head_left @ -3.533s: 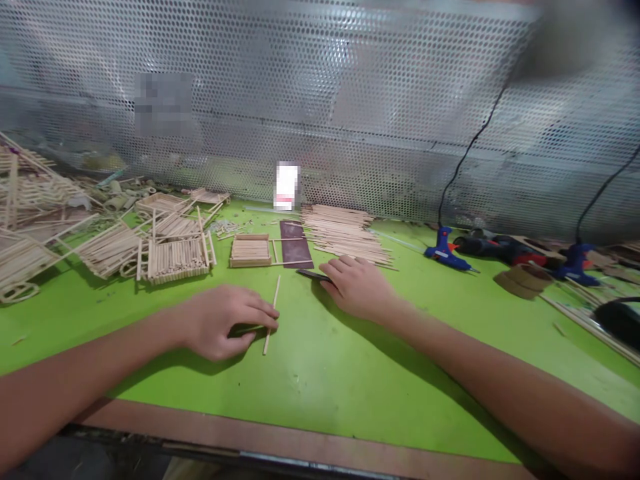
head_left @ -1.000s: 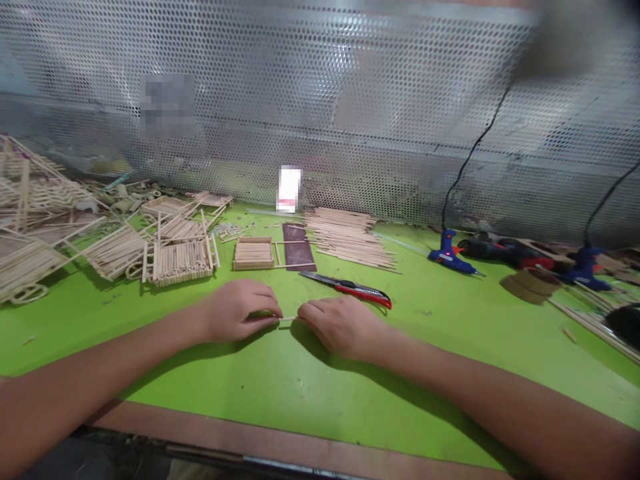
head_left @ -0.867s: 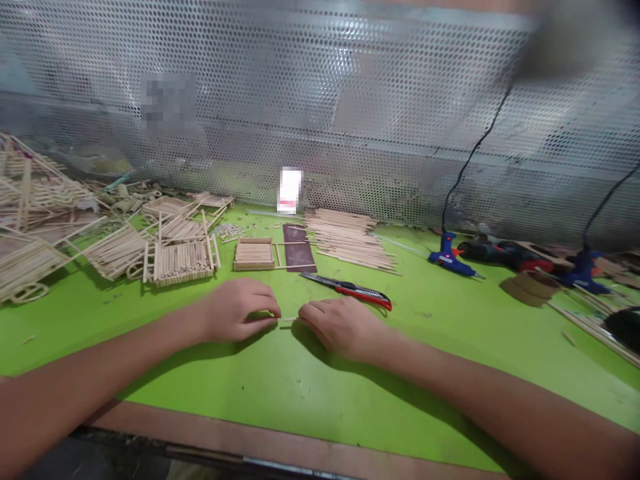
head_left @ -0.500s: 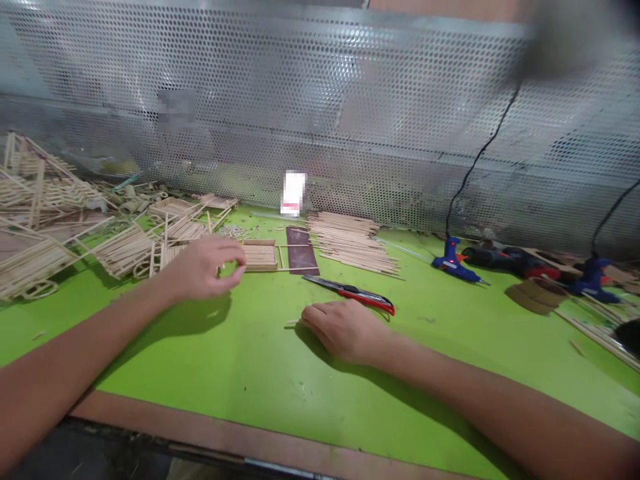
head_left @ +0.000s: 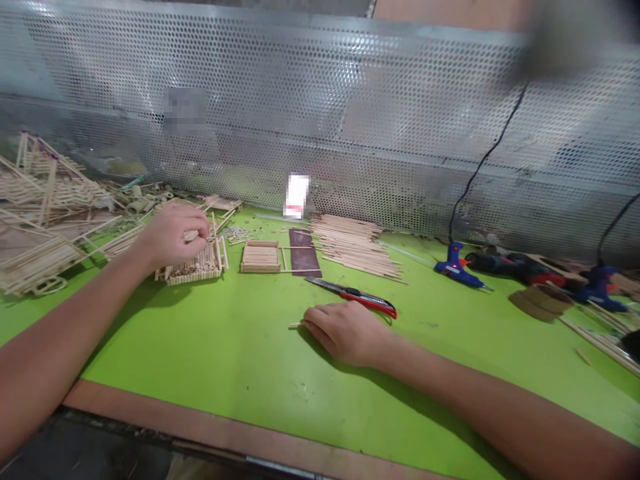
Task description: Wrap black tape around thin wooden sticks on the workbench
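Note:
My right hand (head_left: 350, 332) rests on the green table with its fingers closed on a thin wooden stick (head_left: 296, 325), whose short end sticks out to the left. Just behind that hand lies a red and black utility knife (head_left: 357, 293), blade pointing left. My left hand (head_left: 175, 235) is over a bundle of short cut sticks (head_left: 195, 270), its fingers curled and thumb close to the fingertips; whatever they pinch is too small to make out. Between the hands, farther back, a small stick-built cart-like frame (head_left: 261, 257) lies partly on a dark brown sheet (head_left: 304, 252).
Long thin sticks (head_left: 357, 245) are piled behind the knife. A blue glue gun (head_left: 457, 267) and a roll of brown tape (head_left: 540, 301) lie at the right. Stick-built models (head_left: 45, 250) crowd the left. A perforated metal screen (head_left: 320, 120) closes the back.
My left hand has moved left and back from beside the small frame to over the bundle of short sticks. My right hand keeps its place with the stick. The view has shifted slightly.

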Demonstrator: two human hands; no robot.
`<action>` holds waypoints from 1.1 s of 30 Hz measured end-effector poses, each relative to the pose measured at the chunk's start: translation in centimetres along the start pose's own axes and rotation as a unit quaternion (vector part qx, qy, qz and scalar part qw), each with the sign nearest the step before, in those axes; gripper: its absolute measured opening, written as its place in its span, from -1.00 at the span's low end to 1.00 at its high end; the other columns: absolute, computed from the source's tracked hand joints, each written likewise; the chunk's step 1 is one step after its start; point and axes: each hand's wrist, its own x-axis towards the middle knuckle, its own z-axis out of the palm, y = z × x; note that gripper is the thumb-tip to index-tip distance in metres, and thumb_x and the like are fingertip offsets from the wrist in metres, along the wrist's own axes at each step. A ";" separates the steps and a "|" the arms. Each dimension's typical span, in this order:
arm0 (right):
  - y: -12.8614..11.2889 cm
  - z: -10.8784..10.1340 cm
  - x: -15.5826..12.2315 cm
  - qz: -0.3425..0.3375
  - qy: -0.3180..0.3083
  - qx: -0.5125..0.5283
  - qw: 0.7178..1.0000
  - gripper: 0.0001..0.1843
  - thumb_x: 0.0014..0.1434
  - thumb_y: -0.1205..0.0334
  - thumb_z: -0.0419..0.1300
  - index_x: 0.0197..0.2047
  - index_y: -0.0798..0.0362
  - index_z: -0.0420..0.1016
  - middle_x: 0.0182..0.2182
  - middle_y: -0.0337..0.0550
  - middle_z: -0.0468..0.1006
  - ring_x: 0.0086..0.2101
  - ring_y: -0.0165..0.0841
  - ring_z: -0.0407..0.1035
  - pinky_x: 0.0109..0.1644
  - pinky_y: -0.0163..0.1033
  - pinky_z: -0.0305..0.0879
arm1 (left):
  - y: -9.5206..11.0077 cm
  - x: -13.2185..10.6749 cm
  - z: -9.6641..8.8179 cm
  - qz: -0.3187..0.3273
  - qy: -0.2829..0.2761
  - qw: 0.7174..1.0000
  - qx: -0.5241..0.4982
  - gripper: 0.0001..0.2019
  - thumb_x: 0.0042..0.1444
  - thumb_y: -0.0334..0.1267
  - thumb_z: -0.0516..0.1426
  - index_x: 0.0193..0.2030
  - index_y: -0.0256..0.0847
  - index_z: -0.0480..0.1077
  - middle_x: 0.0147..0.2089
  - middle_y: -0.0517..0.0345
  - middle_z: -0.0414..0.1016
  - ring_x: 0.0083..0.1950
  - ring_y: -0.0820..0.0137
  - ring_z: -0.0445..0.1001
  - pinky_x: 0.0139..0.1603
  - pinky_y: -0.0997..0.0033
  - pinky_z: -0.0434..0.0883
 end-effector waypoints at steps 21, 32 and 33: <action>-0.1 -0.2 0.1 0.006 -0.012 -0.002 1.000 -0.68 0.55 0.13 -0.04 -0.18 0.07 0.42 -0.33 -0.18 0.60 -0.42 -0.37 0.38 -0.41 -0.22 -0.07 | -0.4 0.3 0.7 -0.048 -0.125 0.991 0.017 -0.81 0.11 -0.18 0.02 -0.41 -0.17 0.39 -0.30 0.07 0.58 -0.26 0.25 0.48 -0.19 0.27 0.36; 0.0 -0.1 0.2 0.004 -0.007 0.009 1.000 -0.66 0.55 0.11 -0.06 -0.19 0.07 0.41 -0.33 -0.16 0.60 -0.42 -0.36 0.40 -0.41 -0.22 -0.05 | 0.3 0.4 0.5 -0.094 -0.160 0.983 0.007 -0.67 0.07 -0.13 0.02 -0.21 -0.12 0.58 -0.07 0.03 0.65 -0.07 0.09 0.57 -0.06 0.09 0.50; 0.0 -0.1 0.2 0.004 -0.007 0.010 1.000 -0.66 0.55 0.11 -0.05 -0.19 0.07 0.41 -0.33 -0.16 0.60 -0.42 -0.36 0.40 -0.41 -0.23 -0.05 | 0.4 0.4 0.6 -0.099 -0.157 0.983 0.004 -0.65 0.06 -0.13 0.02 -0.18 -0.11 0.60 -0.04 0.03 0.65 -0.05 0.08 0.58 -0.05 0.07 0.51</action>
